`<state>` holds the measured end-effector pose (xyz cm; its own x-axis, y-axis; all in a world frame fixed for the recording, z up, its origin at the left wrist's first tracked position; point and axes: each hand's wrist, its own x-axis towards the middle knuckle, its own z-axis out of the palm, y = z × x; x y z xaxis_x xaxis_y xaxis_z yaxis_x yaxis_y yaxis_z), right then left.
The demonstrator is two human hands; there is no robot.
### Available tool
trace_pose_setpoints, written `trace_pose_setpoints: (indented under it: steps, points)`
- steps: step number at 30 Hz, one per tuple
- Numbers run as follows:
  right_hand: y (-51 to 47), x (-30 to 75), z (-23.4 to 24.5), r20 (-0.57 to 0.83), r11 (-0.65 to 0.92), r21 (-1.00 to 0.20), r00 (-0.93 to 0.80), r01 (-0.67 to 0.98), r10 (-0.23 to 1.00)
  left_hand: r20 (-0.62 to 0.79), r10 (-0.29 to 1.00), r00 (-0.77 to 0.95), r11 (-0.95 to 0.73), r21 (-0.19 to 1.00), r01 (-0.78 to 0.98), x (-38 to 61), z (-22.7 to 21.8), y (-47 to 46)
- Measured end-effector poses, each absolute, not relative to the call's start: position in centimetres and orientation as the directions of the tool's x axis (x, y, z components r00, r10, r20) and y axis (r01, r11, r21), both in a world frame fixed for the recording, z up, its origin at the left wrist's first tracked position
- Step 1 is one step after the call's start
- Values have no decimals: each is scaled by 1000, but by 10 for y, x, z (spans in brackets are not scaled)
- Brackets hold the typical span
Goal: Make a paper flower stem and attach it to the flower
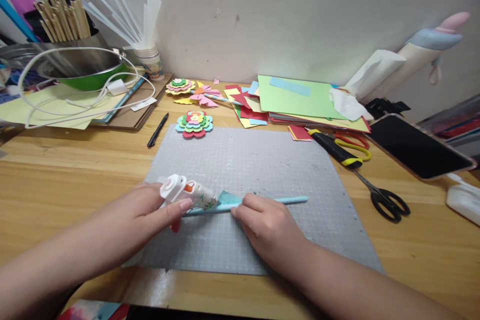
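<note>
My left hand [155,207] is wrapped round a small white hot glue gun [202,196] with a printed pattern. The gun's nozzle points right and sits at a thin light-blue paper tube [294,200]. That tube lies sideways across the grey cutting mat [262,160]. Fingers of my right hand [272,222] are closed on the tube near its middle and hold it against the mat. A small blue paper flap [228,196] stands up from the tube between nozzle and fingers. Part of the tube is hidden behind both hands.
Behind the mat lie a layered paper flower [195,124], colored paper sheets [300,100] and a black pen [158,130]. To the right are black-handled scissors [390,205], a utility knife [333,147] and a phone [420,145]. A paper cup [153,65] of glue sticks stands back left.
</note>
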<state>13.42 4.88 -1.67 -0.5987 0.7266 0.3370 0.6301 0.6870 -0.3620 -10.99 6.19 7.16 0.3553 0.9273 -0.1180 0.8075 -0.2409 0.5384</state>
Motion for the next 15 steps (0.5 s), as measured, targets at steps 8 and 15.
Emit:
trace_pose_setpoints:
  steps: [8,15]
  points:
    - [49,134,-15,331,681,-364,-595,635,732,-226,924,310,-151,529,835,-108,73,65]
    - [50,136,-14,324,679,-377,-597,630,734,-268,927,264,-109,480,870,-108,80,66]
